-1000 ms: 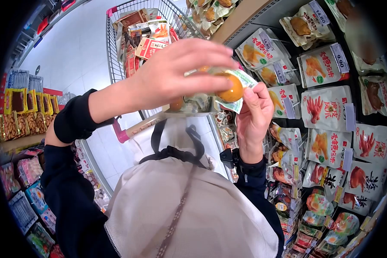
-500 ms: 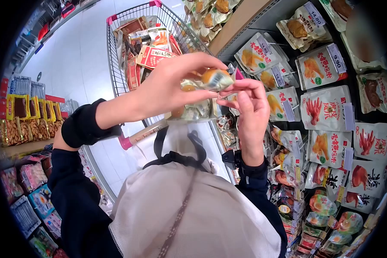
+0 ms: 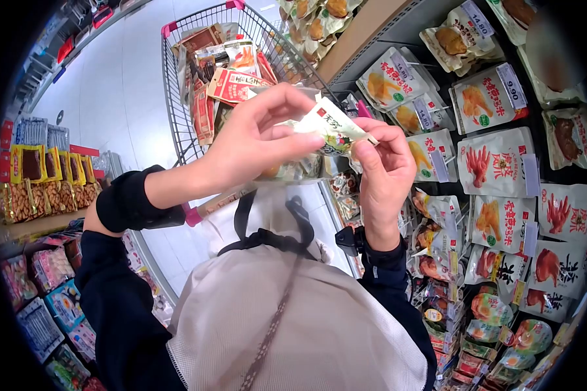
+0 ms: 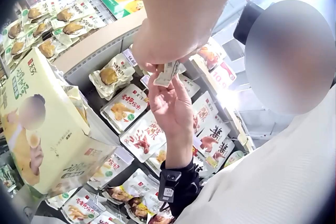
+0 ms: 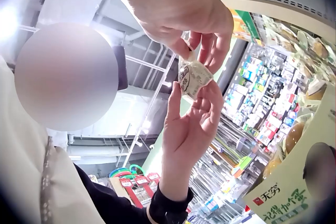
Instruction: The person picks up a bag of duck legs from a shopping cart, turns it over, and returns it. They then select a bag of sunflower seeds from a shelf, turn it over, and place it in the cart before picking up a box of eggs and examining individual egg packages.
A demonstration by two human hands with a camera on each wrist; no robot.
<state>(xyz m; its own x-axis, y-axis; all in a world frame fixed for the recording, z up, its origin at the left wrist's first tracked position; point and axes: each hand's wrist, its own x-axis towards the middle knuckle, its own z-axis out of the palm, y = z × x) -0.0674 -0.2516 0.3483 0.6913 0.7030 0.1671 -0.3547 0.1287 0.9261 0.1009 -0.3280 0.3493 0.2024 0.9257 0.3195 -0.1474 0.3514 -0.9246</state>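
In the head view a small packet (image 3: pixel 332 127), pale with green print and holding a brown egg, is held up between both hands. My left hand (image 3: pixel 261 130) pinches one end with thumb and fingers. My right hand (image 3: pixel 385 169) pinches the opposite corner by its fingertips. The right wrist view shows the packet's printed back (image 5: pixel 194 79) stretched between the two hands. Just below the hands is an open display box (image 4: pixel 47 129) of cream-yellow card, holding more packed eggs (image 5: pixel 294 137).
A shopping cart (image 3: pixel 169 98) loaded with snack bags (image 3: pixel 238 85) stands ahead. Along the right runs a shelf rack with hanging packs (image 3: pixel 496 163) and price tags. On the left, another shelf carries yellow-topped nut bags (image 3: pixel 29 182).
The packet has turned from its clear side, where the brown egg showed, to its white printed side. My left hand moved from over the egg to grip the packet's left end.
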